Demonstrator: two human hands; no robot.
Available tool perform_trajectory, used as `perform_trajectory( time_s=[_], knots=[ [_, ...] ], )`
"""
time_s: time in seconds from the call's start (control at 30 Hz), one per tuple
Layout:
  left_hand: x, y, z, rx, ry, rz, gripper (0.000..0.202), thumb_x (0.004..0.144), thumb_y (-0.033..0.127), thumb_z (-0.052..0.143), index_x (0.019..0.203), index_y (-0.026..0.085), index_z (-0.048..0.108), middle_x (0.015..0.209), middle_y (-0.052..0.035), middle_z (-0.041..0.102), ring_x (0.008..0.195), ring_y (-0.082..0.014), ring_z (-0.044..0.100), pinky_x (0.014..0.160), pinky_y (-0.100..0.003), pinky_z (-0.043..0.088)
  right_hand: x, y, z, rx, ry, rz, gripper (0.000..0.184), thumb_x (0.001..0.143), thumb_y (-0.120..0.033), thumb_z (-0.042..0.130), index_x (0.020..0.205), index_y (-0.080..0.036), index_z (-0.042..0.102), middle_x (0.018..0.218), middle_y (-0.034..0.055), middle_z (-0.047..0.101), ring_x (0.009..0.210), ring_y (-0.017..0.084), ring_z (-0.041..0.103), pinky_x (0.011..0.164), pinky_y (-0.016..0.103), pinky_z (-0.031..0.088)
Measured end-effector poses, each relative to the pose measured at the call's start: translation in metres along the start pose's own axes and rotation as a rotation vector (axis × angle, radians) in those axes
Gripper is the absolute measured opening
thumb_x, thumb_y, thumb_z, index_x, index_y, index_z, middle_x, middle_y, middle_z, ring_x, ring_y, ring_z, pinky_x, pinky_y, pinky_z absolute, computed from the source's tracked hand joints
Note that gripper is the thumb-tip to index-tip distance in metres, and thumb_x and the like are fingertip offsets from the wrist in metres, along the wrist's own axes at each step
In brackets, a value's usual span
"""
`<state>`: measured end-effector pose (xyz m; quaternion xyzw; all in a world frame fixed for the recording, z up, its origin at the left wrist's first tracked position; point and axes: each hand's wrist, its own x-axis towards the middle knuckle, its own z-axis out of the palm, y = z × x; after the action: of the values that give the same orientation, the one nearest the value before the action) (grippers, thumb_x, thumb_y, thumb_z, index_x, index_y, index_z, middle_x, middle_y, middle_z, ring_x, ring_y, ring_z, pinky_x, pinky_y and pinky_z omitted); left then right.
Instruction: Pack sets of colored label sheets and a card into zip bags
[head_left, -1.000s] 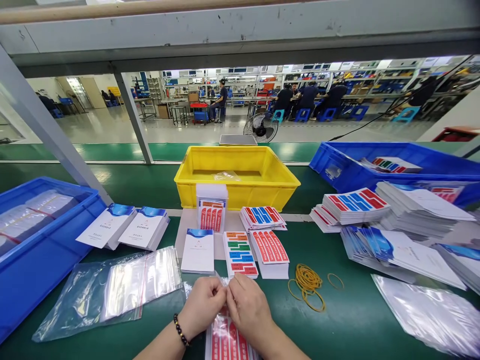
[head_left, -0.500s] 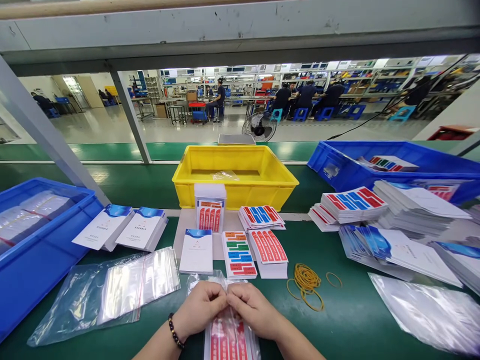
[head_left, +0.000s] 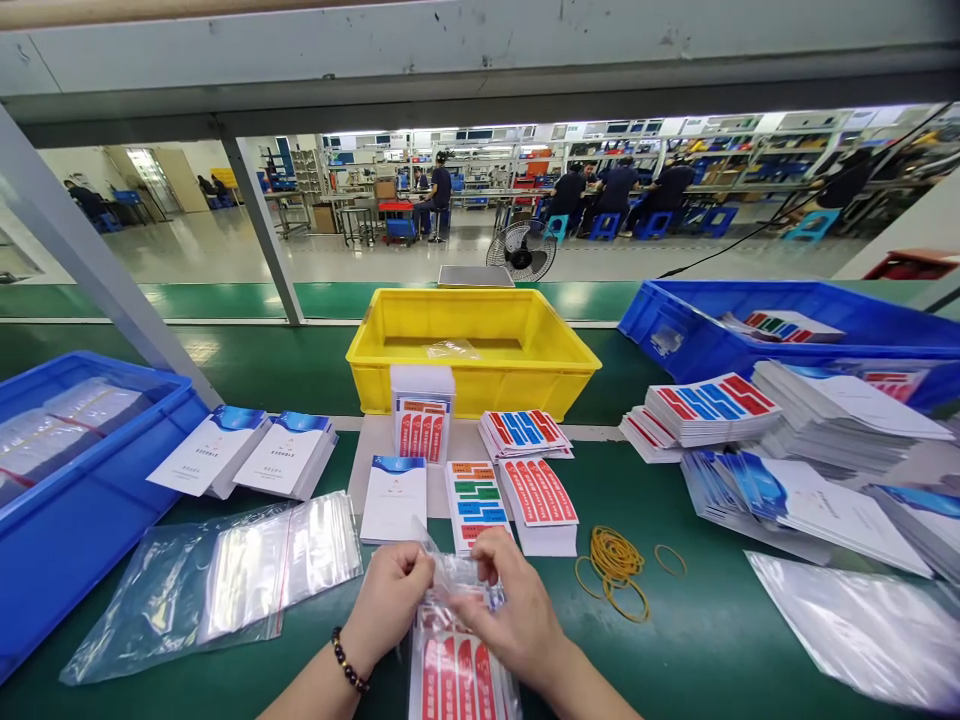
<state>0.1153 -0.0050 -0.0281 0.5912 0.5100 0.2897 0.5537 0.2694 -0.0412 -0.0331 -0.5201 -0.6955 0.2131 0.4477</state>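
Observation:
A clear plastic bag [head_left: 442, 630] lies in front of me, with a sheet of red stickers [head_left: 459, 680] showing through it. My left hand [head_left: 391, 600] pinches the bag's upper edge between thumb and fingers. My right hand [head_left: 517, 610] is over the bag's right side, its thumb and curled fingers apart; whether the thumb touches the film I cannot tell. Just beyond the hands are a white booklet stack with a blue top [head_left: 394, 505], a multicoloured sticker sheet [head_left: 474, 495] and a stack of red sticker sheets [head_left: 536, 490].
A yellow bin [head_left: 472, 385] stands behind the stacks. Blue bins [head_left: 82, 540] flank the green table on both sides. Rubber bands [head_left: 615, 560] lie right of my hands, empty clear bags [head_left: 285, 565] to the left. More booklets [head_left: 289, 455] and sticker stacks [head_left: 712, 410] sit farther out.
Both hands were pinched together at the bag's top. They have separated: the left keeps its pinch slightly left, and the right has spread its fingers and shifted slightly right.

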Motion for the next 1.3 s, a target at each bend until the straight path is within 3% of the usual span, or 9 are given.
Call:
perform_trajectory(
  time_s=[0.1,0.2,0.3,0.4,0.67,0.77,0.9,1.03,1.3],
  knots=[
    [-0.002,0.001,-0.001,0.048,0.028,0.004,0.032,0.071,0.031,0.045,0.047,0.020,0.028,0.048,0.0061,0.027,0.048,-0.0085,0.026,0.046,-0.022,0.021,-0.007,-0.010,0.003,-0.330,-0.063,-0.281,0.026,0.078,-0.025,0.052,0.102,-0.016,0.054,0.087,0.0107,0.057,0.070,0.021,0.053,0.059,0.031,0.045],
    [-0.013,0.013,-0.008,0.191,0.042,0.093,0.031,0.077,0.030,0.042,0.049,0.019,0.035,0.050,0.0038,0.035,0.050,-0.0107,0.034,0.048,-0.023,0.027,-0.009,-0.014,0.005,-0.407,-0.064,-0.359,0.026,0.083,-0.010,0.035,0.095,-0.014,0.057,0.070,0.0086,0.059,0.061,0.019,0.053,0.055,0.030,0.042],
    [-0.031,0.034,-0.024,0.484,0.072,0.490,0.015,0.081,0.023,0.041,0.082,0.017,0.055,0.084,-0.0065,0.057,0.082,-0.0197,0.049,0.075,-0.031,0.038,-0.007,-0.020,-0.001,-0.206,-0.123,-0.286,0.024,0.087,-0.012,0.034,0.090,-0.015,0.057,0.067,0.0061,0.059,0.060,0.017,0.054,0.055,0.027,0.041],
    [-0.046,0.053,-0.043,0.734,-0.164,0.748,0.025,0.079,0.011,0.041,0.097,0.021,0.055,0.089,-0.0059,0.060,0.097,-0.0219,0.046,0.093,-0.040,0.028,-0.004,-0.030,-0.012,0.041,-0.319,-0.150,0.023,0.088,-0.018,0.036,0.081,-0.017,0.058,0.066,0.0021,0.059,0.060,0.013,0.054,0.057,0.022,0.041],
    [-0.059,0.043,-0.076,0.814,-0.205,0.311,0.009,0.076,0.021,0.049,0.068,0.018,0.051,0.070,-0.0011,0.054,0.069,-0.0153,0.047,0.063,-0.025,0.035,0.014,-0.041,-0.019,0.129,-0.689,-0.111,0.020,0.082,-0.028,0.054,0.065,-0.017,0.055,0.066,-0.0018,0.055,0.062,0.010,0.049,0.057,0.019,0.038],
    [-0.055,0.026,-0.074,0.682,-0.224,0.219,0.017,0.080,0.020,0.041,0.068,0.017,0.053,0.067,0.0008,0.053,0.063,-0.0125,0.046,0.060,-0.022,0.033,0.036,-0.031,0.001,-0.049,-0.583,-0.154,0.020,0.087,-0.016,0.040,0.079,-0.017,0.058,0.079,0.0026,0.058,0.075,0.013,0.053,0.069,0.023,0.041],
    [-0.047,0.003,-0.062,0.426,-0.276,0.108,0.021,0.079,0.024,0.045,0.064,0.015,0.057,0.062,0.0024,0.052,0.061,-0.0107,0.045,0.059,-0.020,0.032,0.062,-0.014,0.040,-0.520,-0.468,-0.191,0.029,0.076,-0.013,0.054,0.105,-0.012,0.055,0.103,0.0124,0.056,0.097,0.025,0.048,0.084,0.036,0.037],
    [-0.045,-0.015,-0.053,0.161,-0.242,0.007,0.028,0.074,0.034,0.054,0.056,0.014,0.054,0.052,0.0047,0.043,0.052,-0.0083,0.037,0.051,-0.019,0.028,0.073,-0.006,0.066,-0.617,-0.530,-0.250,0.022,0.068,-0.010,0.057,0.090,-0.008,0.062,0.091,0.0160,0.060,0.089,0.028,0.050,0.082,0.042,0.035],
    [-0.036,-0.040,-0.050,-0.589,-0.057,-0.307,0.070,0.071,0.073,0.033,0.079,0.010,0.061,0.037,0.0047,0.043,0.029,-0.0056,0.032,0.033,-0.017,0.020,0.051,-0.025,0.042,-0.527,-0.478,-0.362,0.014,0.076,-0.012,0.048,0.074,-0.015,0.061,0.077,0.0069,0.057,0.075,0.019,0.049,0.071,0.030,0.035]
  ],
)
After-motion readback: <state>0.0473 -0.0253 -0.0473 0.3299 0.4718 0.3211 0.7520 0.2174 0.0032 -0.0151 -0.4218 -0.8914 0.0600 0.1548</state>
